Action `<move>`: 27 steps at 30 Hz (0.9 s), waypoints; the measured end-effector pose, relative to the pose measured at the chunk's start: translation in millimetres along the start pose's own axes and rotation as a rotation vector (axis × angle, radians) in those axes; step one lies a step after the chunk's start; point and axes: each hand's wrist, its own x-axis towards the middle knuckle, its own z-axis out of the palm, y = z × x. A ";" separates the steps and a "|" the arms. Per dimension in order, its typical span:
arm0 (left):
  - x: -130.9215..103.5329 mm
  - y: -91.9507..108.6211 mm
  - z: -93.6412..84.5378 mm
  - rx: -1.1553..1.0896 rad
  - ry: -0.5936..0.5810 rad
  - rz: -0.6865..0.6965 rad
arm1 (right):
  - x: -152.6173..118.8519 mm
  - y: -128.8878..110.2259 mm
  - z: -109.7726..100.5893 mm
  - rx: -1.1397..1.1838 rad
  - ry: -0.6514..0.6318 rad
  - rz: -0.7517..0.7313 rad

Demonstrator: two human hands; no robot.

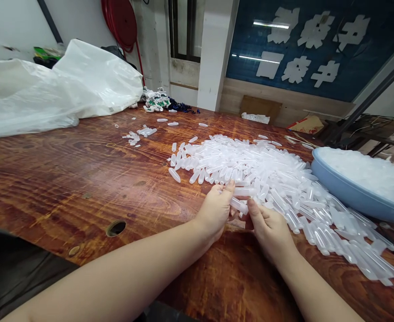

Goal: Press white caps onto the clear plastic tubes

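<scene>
My left hand (219,203) is closed around a few translucent white plastic tubes (239,205), which stick out to the right between thumb and fingers. Close beside it, my right hand (267,223) has its thumb and fingers pinched at the near end of these tubes; what exactly sits in that pinch is hidden. Just beyond both hands spreads a large heap of similar plastic tubes (250,161) on the brown wooden table (133,188). Some tubes near the heap's right front lie in rows.
At the right stands a blue basin (344,188) full of whitish plastic pieces. A big white plastic bag (99,78) lies at the back left, beside small white-and-green parts (157,99) and dark blue bits (180,106). The tabletop has a round hole (115,228) at the front left.
</scene>
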 end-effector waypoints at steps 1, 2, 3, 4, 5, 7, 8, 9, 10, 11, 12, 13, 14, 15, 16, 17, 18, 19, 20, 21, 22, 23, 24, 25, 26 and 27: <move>-0.4 0.2 0.9 -0.012 0.005 0.021 | 0.0 -0.8 0.9 0.007 0.024 0.024; -0.8 0.4 1.5 -0.022 0.010 0.043 | 0.1 -0.9 1.6 -0.002 0.062 0.000; -1.0 0.8 1.9 -0.030 0.016 0.065 | 0.2 -0.4 2.3 -0.020 0.095 -0.056; -1.3 1.4 2.1 -0.034 0.024 0.082 | 0.3 0.5 2.9 -0.039 0.104 -0.117; -1.6 2.2 2.3 -0.037 0.026 0.093 | 0.2 1.3 3.5 -0.049 0.078 -0.158; -2.4 4.5 2.8 -0.035 0.023 0.110 | -0.1 2.2 4.3 -0.057 -0.040 -0.153; -2.7 5.7 3.1 -0.032 0.026 0.116 | -0.5 2.0 4.5 -0.058 -0.083 -0.116; -3.0 6.7 3.4 -0.028 0.031 0.120 | -0.9 1.3 4.4 -0.051 -0.095 -0.074; -3.2 7.3 3.5 -0.021 0.033 0.122 | -1.4 0.4 4.1 -0.037 -0.073 -0.049; -3.2 7.6 3.4 -0.013 0.036 0.124 | -1.9 -0.7 3.8 -0.019 -0.026 -0.052; -3.1 7.4 3.1 -0.004 0.040 0.123 | -2.2 -1.8 3.6 -0.002 0.020 -0.075; -2.9 6.9 2.6 0.007 0.042 0.124 | -2.4 -2.7 3.6 0.017 0.049 -0.103; -2.6 6.1 2.0 0.018 0.045 0.129 | -2.5 -3.2 4.0 0.038 0.050 -0.118; -2.3 5.2 1.4 0.031 0.052 0.138 | -2.5 -3.5 4.7 0.066 0.021 -0.107; -2.1 4.3 0.9 0.043 0.057 0.148 | -2.5 -3.4 5.5 0.112 -0.022 -0.060; -1.9 3.6 0.5 0.053 0.059 0.157 | -2.5 -3.3 6.3 0.170 -0.064 0.009; -1.9 3.2 0.4 0.057 0.055 0.165 | -2.6 -3.1 7.0 0.229 -0.089 0.077; -2.1 3.1 0.6 0.055 0.050 0.171 | -2.7 -3.1 7.3 0.274 -0.098 0.119; -2.4 3.2 0.9 0.048 0.045 0.176 | -2.8 -3.3 7.4 0.289 -0.086 0.126; -2.8 3.5 1.3 0.038 0.039 0.177 | -2.8 -3.7 7.3 0.270 -0.059 0.095; -3.2 3.8 1.7 0.027 0.032 0.173 | -2.8 -4.2 7.3 0.228 -0.032 0.044; -3.7 4.0 2.1 0.021 0.026 0.167 | -2.6 -4.9 7.7 0.189 -0.019 -0.002; -4.1 4.2 2.5 0.019 0.018 0.160 | -2.4 -5.5 8.6 0.179 -0.018 -0.024; -4.5 4.3 2.8 0.019 0.012 0.153 | -2.2 -6.1 10.1 0.205 -0.020 -0.013; -4.7 4.4 3.0 0.019 0.010 0.148 | -2.1 -6.6 12.0 0.261 -0.021 0.028; -4.9 4.4 3.2 0.018 0.015 0.147 | -2.2 -7.1 13.9 0.334 -0.021 0.081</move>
